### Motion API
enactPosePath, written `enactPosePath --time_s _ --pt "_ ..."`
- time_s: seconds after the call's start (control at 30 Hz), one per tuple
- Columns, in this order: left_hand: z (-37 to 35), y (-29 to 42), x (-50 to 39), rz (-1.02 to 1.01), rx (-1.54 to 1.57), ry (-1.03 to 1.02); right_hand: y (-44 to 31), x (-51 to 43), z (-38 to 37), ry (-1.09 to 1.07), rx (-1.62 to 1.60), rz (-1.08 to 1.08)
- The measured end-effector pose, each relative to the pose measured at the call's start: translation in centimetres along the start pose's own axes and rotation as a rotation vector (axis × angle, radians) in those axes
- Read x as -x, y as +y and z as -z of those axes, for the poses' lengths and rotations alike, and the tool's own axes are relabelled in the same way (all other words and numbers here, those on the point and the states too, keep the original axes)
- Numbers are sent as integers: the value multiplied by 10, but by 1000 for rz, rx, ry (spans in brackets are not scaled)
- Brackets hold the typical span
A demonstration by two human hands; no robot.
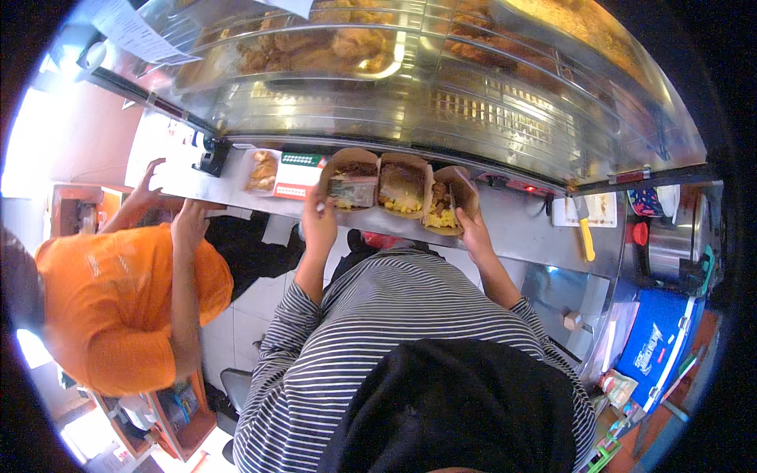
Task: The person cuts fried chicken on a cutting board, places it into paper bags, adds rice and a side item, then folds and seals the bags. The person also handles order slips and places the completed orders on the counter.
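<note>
Three open brown paperboard food boxes stand side by side at the edge of the steel counter (366, 220). The left box (353, 155) holds food with a small clear packet on top. Brown food and yellow bits fill the middle box (403, 177). In the right box (467, 192) lie brown pieces above a yellow heap. My left hand (320, 222) grips the outer side of the left box, and something small and white shows at its fingers. My right hand (475, 232) is closed on the outer wall of the right box.
A glass-fronted warmer (408, 106) with fried food rises behind the counter. To the left are a green, white and red box (300, 177) and a tray of fried pieces (262, 171). A yellow-handled knife (585, 236) lies right. A person in orange (130, 301) works at left.
</note>
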State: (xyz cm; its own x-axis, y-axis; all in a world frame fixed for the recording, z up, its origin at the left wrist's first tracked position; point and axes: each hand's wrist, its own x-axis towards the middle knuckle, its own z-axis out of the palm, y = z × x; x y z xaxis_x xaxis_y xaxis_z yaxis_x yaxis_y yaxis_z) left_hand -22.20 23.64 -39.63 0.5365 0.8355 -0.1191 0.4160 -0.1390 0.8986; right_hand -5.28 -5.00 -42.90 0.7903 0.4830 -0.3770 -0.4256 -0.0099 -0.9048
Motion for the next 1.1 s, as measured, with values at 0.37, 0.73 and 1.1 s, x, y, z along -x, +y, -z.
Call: enactPosePath --time_s 0.37,0.73,1.1 --pt "-58 69 87 -28 -178 -827 -10 6 102 36 525 -14" --pt "-181 44 109 -282 132 -743 -82 12 114 68 946 498" --pt "-165 45 103 -460 41 -800 -70 63 57 16 877 508"
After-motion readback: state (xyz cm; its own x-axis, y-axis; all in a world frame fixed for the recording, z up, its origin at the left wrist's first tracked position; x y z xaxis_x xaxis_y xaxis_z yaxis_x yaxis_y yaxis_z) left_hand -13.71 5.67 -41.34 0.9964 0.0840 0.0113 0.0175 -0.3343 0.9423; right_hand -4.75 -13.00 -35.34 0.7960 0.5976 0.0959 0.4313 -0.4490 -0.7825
